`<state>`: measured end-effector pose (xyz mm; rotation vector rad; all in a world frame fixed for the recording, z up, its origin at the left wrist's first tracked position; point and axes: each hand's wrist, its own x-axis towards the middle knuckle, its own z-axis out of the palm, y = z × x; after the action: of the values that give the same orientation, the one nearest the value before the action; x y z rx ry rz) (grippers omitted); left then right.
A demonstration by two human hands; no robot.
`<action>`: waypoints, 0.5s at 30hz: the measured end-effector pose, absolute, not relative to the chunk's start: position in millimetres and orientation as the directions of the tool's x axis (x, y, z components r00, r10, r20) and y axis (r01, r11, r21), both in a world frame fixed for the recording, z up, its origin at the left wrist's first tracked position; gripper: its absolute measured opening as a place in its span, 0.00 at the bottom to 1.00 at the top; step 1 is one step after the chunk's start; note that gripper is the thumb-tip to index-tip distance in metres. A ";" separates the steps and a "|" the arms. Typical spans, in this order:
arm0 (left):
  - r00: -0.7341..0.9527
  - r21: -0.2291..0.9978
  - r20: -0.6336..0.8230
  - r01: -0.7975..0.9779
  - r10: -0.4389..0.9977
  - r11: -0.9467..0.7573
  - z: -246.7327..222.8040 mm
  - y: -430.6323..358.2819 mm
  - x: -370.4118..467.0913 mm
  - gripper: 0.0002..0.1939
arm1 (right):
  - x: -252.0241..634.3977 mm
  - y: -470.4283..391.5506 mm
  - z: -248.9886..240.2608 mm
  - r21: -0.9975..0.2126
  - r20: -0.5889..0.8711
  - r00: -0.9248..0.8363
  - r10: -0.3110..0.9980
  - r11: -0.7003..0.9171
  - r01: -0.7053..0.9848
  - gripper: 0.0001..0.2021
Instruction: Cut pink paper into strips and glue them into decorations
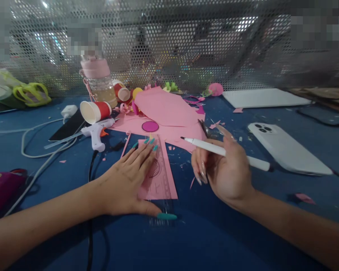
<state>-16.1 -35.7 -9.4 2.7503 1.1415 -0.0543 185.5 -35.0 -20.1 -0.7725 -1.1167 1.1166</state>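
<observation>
My left hand [130, 177] lies flat with teal nails, pressing a clear plastic ruler [164, 177] onto a piece of pink paper [172, 190]. Its thumb is spread toward me across the ruler's near end. Raised off the table to the right, my right hand [228, 173] grips a white marker [209, 146] between thumb and fingers. The marker's dark tip points left, above the table beside the paper. Behind those fingers shows a dark object [203, 128] that I cannot make out. Larger pink sheets [166, 109] lie beyond, with a magenta disc [150, 126] on them.
Left of the paper lie a glue gun [94, 133] with its black cord, a tipped red-and-white paper cup [97, 111] and a dark phone [67, 126]. A bottle [97, 81] stands behind. At right are a white phone [285, 148] and a white flat board [265, 98].
</observation>
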 end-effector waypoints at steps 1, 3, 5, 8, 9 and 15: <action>0.706 0.136 -0.099 0.708 0.701 -0.693 -9.6 -35.7 -16.1 0.57 | 185.4 -34.9 -20.0 -0.909 0.295 0.042 0.955 0.294 -0.294 0.24; 0.709 0.138 -0.090 0.705 0.700 -0.696 -10.1 -35.5 -16.0 0.57 | 185.2 -34.9 -20.2 -0.910 0.293 0.035 0.955 0.290 -0.297 0.24; 0.711 0.139 -0.081 0.702 0.699 -0.698 -10.1 -35.3 -15.8 0.57 | 185.1 -34.7 -21.0 -0.906 0.287 0.051 0.957 0.288 -0.309 0.23; 0.710 0.136 -0.096 0.703 0.697 -0.698 -9.1 -35.2 -15.1 0.57 | 185.2 -34.4 -22.6 -0.903 0.271 0.068 0.960 0.278 -0.326 0.22; 0.710 0.135 -0.103 0.704 0.697 -0.697 -8.6 -35.3 -14.9 0.57 | 185.3 -34.4 -23.0 -0.904 0.269 0.068 0.961 0.276 -0.325 0.22; 0.698 0.131 -0.118 0.716 0.707 -0.685 -7.1 -36.4 -14.8 0.56 | 184.9 -34.7 -22.6 -0.900 0.272 0.087 0.958 0.286 -0.329 0.21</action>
<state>-14.8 -36.4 -7.1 2.7385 1.1572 -0.0864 184.9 -34.7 -22.6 -0.7698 -1.0508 1.1157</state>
